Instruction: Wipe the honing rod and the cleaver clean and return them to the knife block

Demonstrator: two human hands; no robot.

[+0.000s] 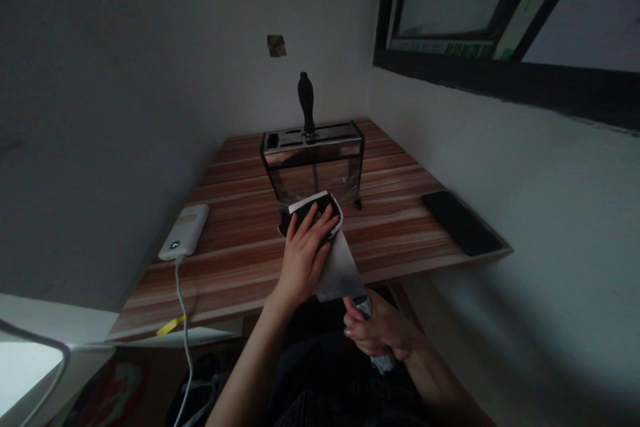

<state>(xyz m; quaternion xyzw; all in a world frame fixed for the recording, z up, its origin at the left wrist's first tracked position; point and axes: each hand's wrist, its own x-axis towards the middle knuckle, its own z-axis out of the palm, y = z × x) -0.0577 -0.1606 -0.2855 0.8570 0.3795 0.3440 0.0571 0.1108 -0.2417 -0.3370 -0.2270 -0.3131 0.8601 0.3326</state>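
A cleaver [341, 273] with a wide metal blade points away from me over the table's front edge. My right hand [383, 328] is closed around its handle, which looks wrapped in silvery or clear film. Over the far end of the blade sits a black cardboard sleeve [326, 201] with white edges. My left hand [303, 257] grips this sleeve from above, its fingers laid across the top. Just beyond stands a knife block [314, 155] with a slotted metal top and clear film around its lower part. One black handle [306, 103] rises upright from it.
A wood-striped table [235, 187] fits between two walls. At its left lies a white power bank [185, 232] with a white cable [184, 333] hanging over the edge. A black phone [465, 221] lies at the right edge. A dark window frame [450, 70] is above right.
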